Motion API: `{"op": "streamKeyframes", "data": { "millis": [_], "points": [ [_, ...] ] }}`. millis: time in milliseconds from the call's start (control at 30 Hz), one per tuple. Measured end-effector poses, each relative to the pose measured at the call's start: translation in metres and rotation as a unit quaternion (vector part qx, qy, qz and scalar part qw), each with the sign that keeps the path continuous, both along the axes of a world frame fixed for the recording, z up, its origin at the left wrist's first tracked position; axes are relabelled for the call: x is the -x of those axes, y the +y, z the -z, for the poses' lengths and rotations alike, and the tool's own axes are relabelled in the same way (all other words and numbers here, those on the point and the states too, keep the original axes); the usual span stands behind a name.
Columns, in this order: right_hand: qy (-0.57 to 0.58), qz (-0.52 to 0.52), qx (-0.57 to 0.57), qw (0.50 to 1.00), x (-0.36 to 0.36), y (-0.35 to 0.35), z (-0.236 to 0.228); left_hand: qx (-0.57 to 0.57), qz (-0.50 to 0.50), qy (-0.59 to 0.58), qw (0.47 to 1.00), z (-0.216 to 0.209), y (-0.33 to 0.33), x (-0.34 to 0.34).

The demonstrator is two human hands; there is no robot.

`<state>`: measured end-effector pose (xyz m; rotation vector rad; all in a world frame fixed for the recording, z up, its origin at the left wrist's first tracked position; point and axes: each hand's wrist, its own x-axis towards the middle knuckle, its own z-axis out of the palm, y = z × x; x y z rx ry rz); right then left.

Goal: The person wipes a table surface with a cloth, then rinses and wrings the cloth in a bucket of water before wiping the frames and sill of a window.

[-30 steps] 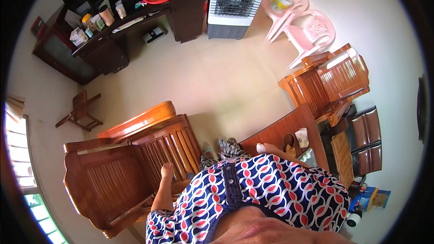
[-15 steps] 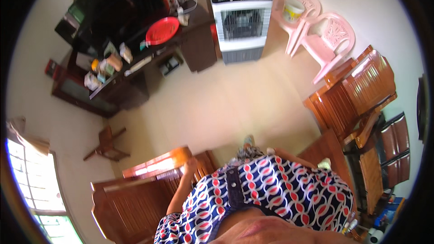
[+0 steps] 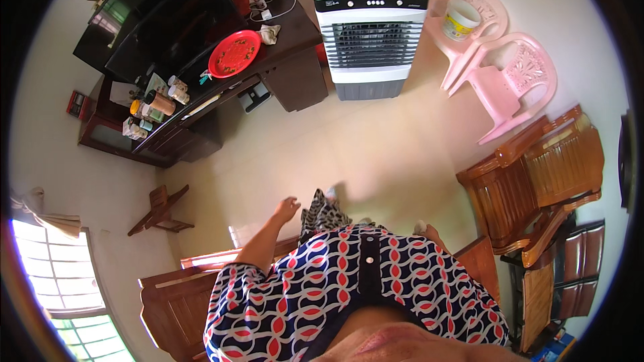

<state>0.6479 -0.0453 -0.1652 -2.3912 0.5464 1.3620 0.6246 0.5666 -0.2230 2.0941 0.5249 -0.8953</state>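
Note:
My left hand hangs in the air over the floor, past the wooden settee on the left. Its fingers are loosely bent and a little apart, with nothing seen in them. On the right, my right hand is low beside the patterned blouse, partly hidden by it. A small pale thing shows at its closed fingers, too small to name. A leg in patterned cloth is stepping forward on the pale floor.
Ahead stands a white and black air cooler. A dark TV cabinet to its left bears a red tray and several jars. Pink plastic chairs, one with a white bucket, stand right, near a wooden armchair.
My left hand has come off the wooden settee's armrest and moved forward. The cooler and chairs look nearer as I walk ahead. My right hand stays low at my side.

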Motion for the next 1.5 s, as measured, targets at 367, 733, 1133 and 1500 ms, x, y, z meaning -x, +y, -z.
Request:
{"op": "streamKeyframes", "data": {
  "millis": [367,733,1133,1500],
  "points": [
    [-0.007,-0.024,-0.143,0.989,-0.115,-0.034,0.099,-0.177,-0.099,-0.081,0.976,0.045,0.071,-0.264],
    [-0.079,0.225,0.059,0.969,-0.347,0.108,0.040,-0.202,-0.145,-0.202,0.947,0.214,0.193,-0.750],
    [0.105,0.241,0.134,0.955,-0.337,0.066,0.064,-0.230,0.050,-0.177,0.956,0.209,0.204,-0.839],
    [-0.144,0.211,0.034,0.966,-0.608,0.136,0.143,-0.486,0.573,0.028,0.659,0.279,0.273,-0.895]
  ]
}}
